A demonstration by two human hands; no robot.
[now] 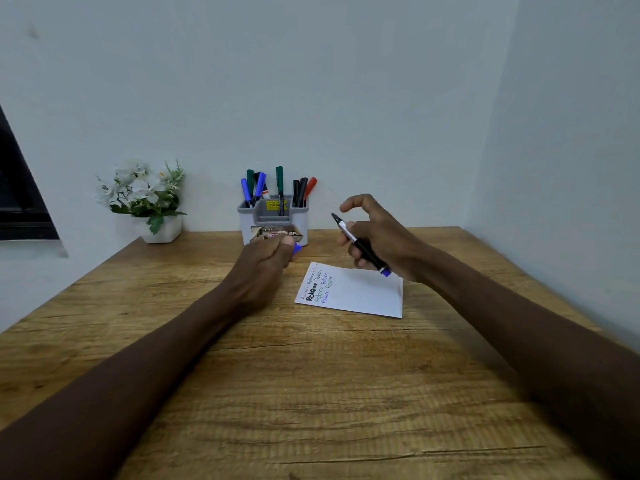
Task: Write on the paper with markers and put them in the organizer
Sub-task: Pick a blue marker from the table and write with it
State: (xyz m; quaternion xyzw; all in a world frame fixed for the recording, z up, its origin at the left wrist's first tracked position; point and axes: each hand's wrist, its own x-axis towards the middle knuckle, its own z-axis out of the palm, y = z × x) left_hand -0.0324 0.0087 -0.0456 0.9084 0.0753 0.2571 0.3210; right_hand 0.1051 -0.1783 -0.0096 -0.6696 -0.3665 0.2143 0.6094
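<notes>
Right hand (374, 237) grips an uncapped marker (360, 245) (nib up), left hand (266, 261) curls round its blue cap (297, 249); recapping cleanly likely means aligning both squarely.

A: Access to the organizer (273, 220)?
B: From the front only: wall (346, 98) directly behind, stored markers (280, 188) fill its slots. The left hand (266, 261), gripping a cap (297, 249), stands before it.
A: Sides?
B: Flower pot (162, 230) well left; right hand (381, 237) with marker (363, 249) near right; bare table (207, 249) between.

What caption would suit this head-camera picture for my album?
Uncapped marker in the right hand near the paper, blue cap in the left hand, organizer behind.
</notes>
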